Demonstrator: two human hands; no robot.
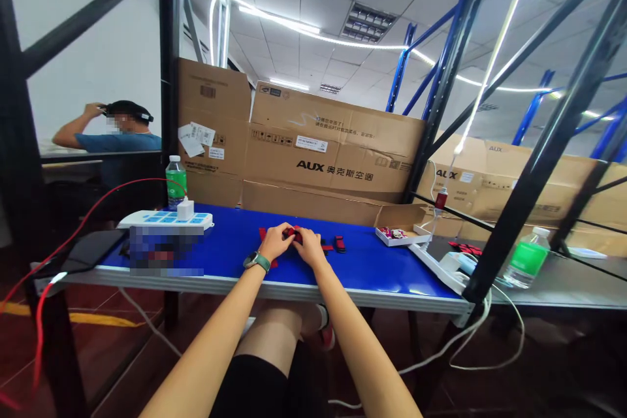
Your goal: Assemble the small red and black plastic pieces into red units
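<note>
Both hands meet over the blue table (372, 268). My left hand (275, 241), with a watch on its wrist, and my right hand (309, 245) pinch a small red and black part (294, 232) between their fingertips. A second small red and black part (339, 243) lies on the table just to the right of my right hand. More red shows on the table behind my left hand.
A white power strip (166, 219) with a charger and a green-labelled bottle (176, 183) stand at the left. A small white tray (394, 236) of parts sits at the right, another bottle (526, 266) farther right. Cardboard boxes (333, 150) line the back. A person sits far left.
</note>
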